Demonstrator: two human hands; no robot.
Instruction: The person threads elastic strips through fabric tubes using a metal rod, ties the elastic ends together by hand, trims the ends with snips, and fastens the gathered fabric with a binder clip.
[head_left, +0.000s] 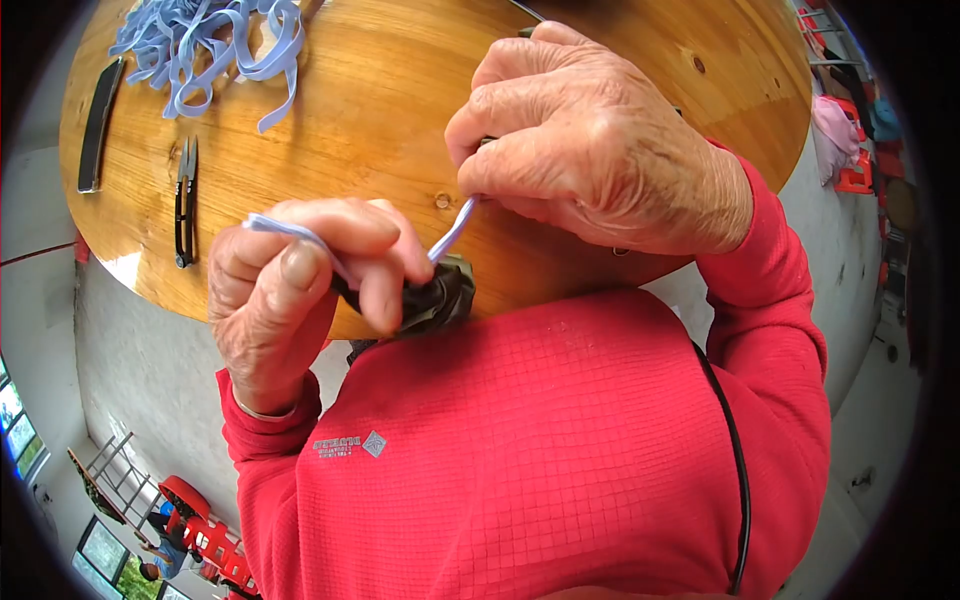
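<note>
My left hand (310, 275) is closed on a light blue ribbon (455, 228), and one end of it sticks out past my thumb. The ribbon runs from my left fingers across to my right hand (590, 150), whose fingers are pinched on its other part. Under my left fingers, at the table edge, lies a dark, shiny crumpled piece of material (440, 300); my hand partly covers it. Whatever else my right fingers may hold is hidden behind them.
Black thread snips (186, 205) lie on the round wooden table (370, 90) at the left, beside a dark flat strip (100, 125). A tangled pile of light blue ribbon (215, 50) is at the back left. Another person (165, 555) appears in the far lower left.
</note>
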